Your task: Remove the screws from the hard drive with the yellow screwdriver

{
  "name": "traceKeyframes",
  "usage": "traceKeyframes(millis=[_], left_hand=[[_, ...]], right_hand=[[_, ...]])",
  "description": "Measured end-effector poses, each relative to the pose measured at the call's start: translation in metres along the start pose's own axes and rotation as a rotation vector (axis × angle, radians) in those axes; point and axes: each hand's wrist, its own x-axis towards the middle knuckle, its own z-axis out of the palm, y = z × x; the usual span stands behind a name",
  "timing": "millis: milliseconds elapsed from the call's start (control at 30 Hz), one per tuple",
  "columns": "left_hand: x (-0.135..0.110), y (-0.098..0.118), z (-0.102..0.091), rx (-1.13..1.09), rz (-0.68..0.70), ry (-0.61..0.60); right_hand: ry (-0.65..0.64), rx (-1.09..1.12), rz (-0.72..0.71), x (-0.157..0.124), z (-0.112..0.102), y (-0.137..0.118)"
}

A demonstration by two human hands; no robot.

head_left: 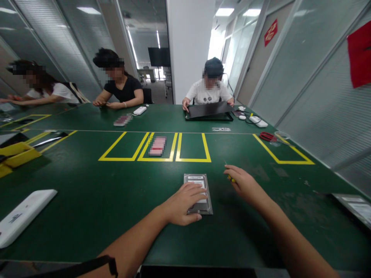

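Note:
A silver hard drive (pixel 202 180) with a white label lies flat on the green table in front of me. My left hand (pixel 185 202) rests across its left and middle part, fingers stretched out over the label and thumb near its lower edge. To the right of the drive, apart from it, my right hand (pixel 242 181) is closed around a small screwdriver (pixel 231 178) with a yellow and black handle. Its thin shaft sticks out beyond my fingers, pointing away from me. Much of the handle is hidden in my palm.
Yellow tape outlines (pixel 193 159) mark the table; a pink object (pixel 158 146), blurred, lies within one. Red-handled pliers (pixel 268 136) lie at right, a white device (pixel 27 216) at left, a yellow bin (pixel 20 154) behind it. Several people sit opposite; one handles a dark panel (pixel 210 110).

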Motion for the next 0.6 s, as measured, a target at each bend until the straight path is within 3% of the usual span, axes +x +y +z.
traceKeyframes(millis=[200, 600], left_hand=[[0.000, -0.001, 0.000, -0.006, -0.003, 0.006], [-0.001, -0.002, -0.001, 0.007, -0.025, -0.003]], right_hand=[[-0.094, -0.302, 0.002, -0.031, 0.028, 0.009], [-0.162, -0.446, -0.131, -0.038, 0.033, 0.010]])
